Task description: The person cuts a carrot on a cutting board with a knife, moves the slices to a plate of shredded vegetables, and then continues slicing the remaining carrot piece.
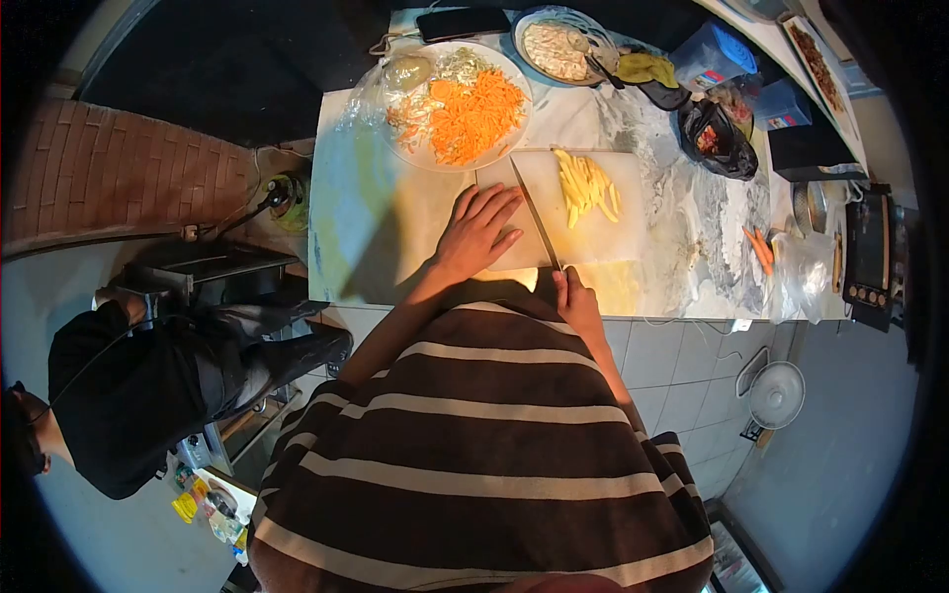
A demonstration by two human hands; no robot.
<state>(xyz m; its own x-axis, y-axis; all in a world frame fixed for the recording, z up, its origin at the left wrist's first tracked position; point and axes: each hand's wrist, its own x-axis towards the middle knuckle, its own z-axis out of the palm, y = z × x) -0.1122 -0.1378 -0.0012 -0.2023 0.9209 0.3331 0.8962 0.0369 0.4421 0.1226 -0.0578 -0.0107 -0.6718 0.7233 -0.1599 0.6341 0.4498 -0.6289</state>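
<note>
A knife (536,214) is in my right hand (578,304), gripped by its handle near the table's front edge, its blade pointing away from me over the white cutting board (618,237). My left hand (478,234) lies on the left part of the board, fingers stretched out and slightly apart, just left of the blade. To the right of the knife, a pile of pale yellow cut strips (585,188) rests on the board. Beyond my left hand stands a large plate (407,153) with shredded orange vegetable (474,114) and paler green shreds.
At the back sit a bowl (563,44) of pale food and a dark phone (463,24). A black plastic bag (717,138), carrots (759,251) and a clear bag (799,277) lie to the right. Another person (138,385) in black is at the left.
</note>
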